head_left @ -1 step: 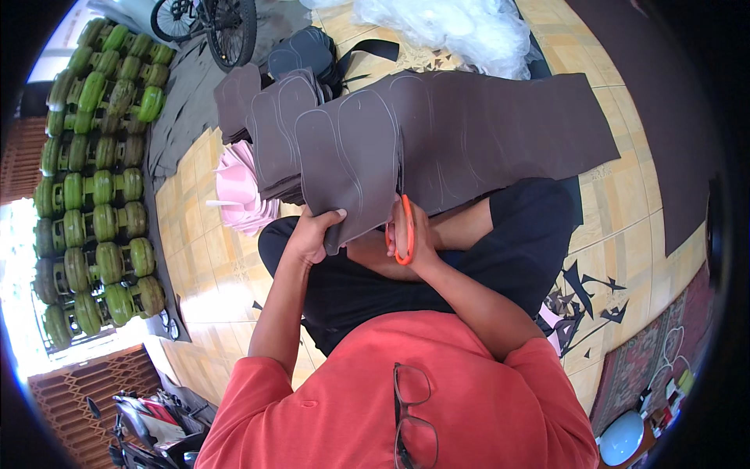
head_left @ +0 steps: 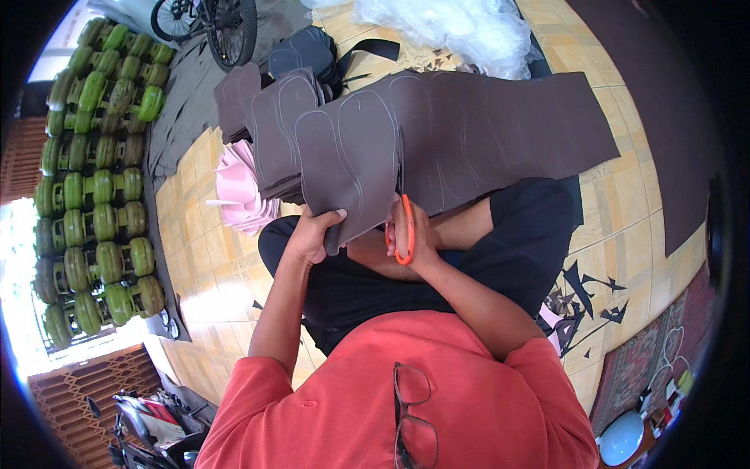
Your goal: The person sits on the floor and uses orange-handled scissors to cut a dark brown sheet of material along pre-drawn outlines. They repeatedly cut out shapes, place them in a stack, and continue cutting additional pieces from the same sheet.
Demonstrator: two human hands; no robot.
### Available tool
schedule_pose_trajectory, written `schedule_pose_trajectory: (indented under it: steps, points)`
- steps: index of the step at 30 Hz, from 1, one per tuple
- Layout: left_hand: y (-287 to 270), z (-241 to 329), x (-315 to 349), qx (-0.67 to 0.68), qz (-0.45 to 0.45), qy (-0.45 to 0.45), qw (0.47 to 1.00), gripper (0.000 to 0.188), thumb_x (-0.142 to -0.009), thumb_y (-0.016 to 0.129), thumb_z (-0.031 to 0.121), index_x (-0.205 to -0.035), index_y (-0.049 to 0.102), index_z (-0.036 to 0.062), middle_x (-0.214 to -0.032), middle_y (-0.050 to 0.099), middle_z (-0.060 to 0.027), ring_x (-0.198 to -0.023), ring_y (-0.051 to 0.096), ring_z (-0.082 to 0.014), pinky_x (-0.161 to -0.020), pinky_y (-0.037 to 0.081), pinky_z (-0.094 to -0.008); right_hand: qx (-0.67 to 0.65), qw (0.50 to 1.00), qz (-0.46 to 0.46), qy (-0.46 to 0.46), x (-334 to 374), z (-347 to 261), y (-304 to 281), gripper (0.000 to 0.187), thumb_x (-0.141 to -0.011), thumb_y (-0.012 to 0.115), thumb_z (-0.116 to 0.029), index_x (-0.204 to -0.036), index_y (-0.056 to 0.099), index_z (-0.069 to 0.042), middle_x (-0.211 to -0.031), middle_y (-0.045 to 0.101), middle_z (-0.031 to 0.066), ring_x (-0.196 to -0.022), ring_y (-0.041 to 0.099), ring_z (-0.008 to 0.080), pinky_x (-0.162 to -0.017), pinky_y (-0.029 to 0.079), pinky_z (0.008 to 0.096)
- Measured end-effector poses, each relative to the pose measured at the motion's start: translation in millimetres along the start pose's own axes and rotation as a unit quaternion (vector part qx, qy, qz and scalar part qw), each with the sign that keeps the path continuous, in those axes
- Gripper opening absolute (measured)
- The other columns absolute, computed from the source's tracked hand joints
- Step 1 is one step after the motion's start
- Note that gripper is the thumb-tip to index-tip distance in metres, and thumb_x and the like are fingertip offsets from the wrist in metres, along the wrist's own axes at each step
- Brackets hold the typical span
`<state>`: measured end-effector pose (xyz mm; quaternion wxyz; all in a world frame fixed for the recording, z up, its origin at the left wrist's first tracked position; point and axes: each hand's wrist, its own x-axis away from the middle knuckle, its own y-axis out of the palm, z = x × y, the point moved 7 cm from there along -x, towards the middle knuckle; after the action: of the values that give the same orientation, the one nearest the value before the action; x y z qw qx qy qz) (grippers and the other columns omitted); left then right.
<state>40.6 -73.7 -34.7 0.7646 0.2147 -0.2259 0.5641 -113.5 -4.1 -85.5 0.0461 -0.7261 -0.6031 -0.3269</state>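
Observation:
A large dark grey foam sheet (head_left: 484, 133) with sole outlines drawn on it lies across my lap and the floor. My left hand (head_left: 312, 234) grips its near edge, beside one outlined sole shape (head_left: 351, 156). My right hand (head_left: 422, 246) is shut on orange-handled scissors (head_left: 406, 230), whose blades are hidden behind the sheet's edge. I sit cross-legged in black trousers and a red shirt, with glasses (head_left: 414, 414) hanging at my collar.
Stacked dark sole-shaped pieces (head_left: 273, 125) and pink ones (head_left: 238, 187) lie left of the sheet. Rows of green gas cylinders (head_left: 94, 195) line the left side. A bicycle wheel (head_left: 230, 27) and clear plastic bags (head_left: 469, 27) are at the far end. Dark offcuts (head_left: 582, 293) litter the tiles on the right.

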Motion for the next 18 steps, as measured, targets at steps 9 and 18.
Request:
schedule_pose_trajectory:
  steps: [9, 18]
  points:
    - [-6, -4, 1, 0.012, 0.012, -0.022, 1.0, 0.026, -0.08, 0.061, 0.006, -0.103, 0.052, -0.0025, -0.072, 0.059, -0.0119, -0.048, 0.056, -0.0199, -0.04, 0.045, -0.03, -0.003, 1.0, -0.007, -0.02, -14, -5, -1, 0.058, -0.096, 0.036, -0.055, -0.079, 0.048, -0.001, -0.054, 0.044, 0.006, -0.04, 0.047, 0.0152, -0.037, 0.043, 0.029]
    - [-11, -2, 11, 0.009, 0.01, -0.02, 1.0, 0.026, -0.079, 0.063, 0.006, -0.101, 0.053, -0.0027, -0.069, 0.058, -0.0126, -0.046, 0.055, -0.0196, -0.039, 0.044, -0.0279, -0.054, 0.995, -0.048, -0.072, -29, -15, -5, 0.058, -0.096, 0.038, -0.055, -0.076, 0.049, -0.001, -0.051, 0.041, 0.0032, -0.036, 0.041, 0.0137, -0.033, 0.036, 0.0259]
